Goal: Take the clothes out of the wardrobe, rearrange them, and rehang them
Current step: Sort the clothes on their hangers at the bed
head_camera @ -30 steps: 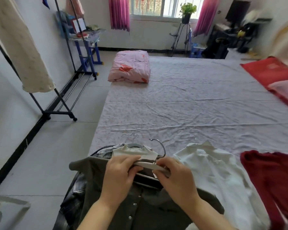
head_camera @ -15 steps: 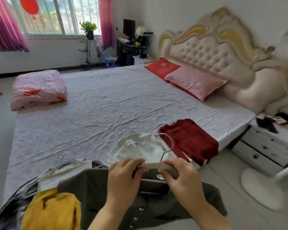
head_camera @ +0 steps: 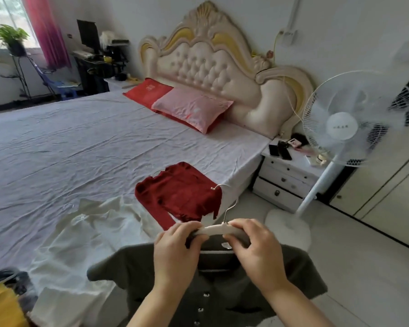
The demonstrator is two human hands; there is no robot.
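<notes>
Both hands are clamped on one white hanger: the left hand is curled round its left part and the right hand round its right part, with the metal hook standing up between them.

A wide bed under a pale creased sheet fills most of the view, and the garments are laid out along its near edge. A dark grey buttoned shirt is held up in front of the person, just off that near edge, its collar gathered at the hanger's bar. A white garment is spread flat on the near edge, partly under the shirt's left shoulder. Just beside it, toward the headboard end, a dark red top is laid with a hanger hook showing at its neck. At the near left corner of the view a yellow garment is heaped on darker clothes.

The step in hand is judged to be rehanging: the grey shirt appears to be seated on its hanger and is being squared at the neck. Whether both shoulders are fully on cannot be told, since the hands cover the bar. The next move calls for one hand to be shifted to the hook while the other steadies the collar, so that the shirt is kept level and is not shed. No rail is in view, so a turn toward it is needed first.
</notes>
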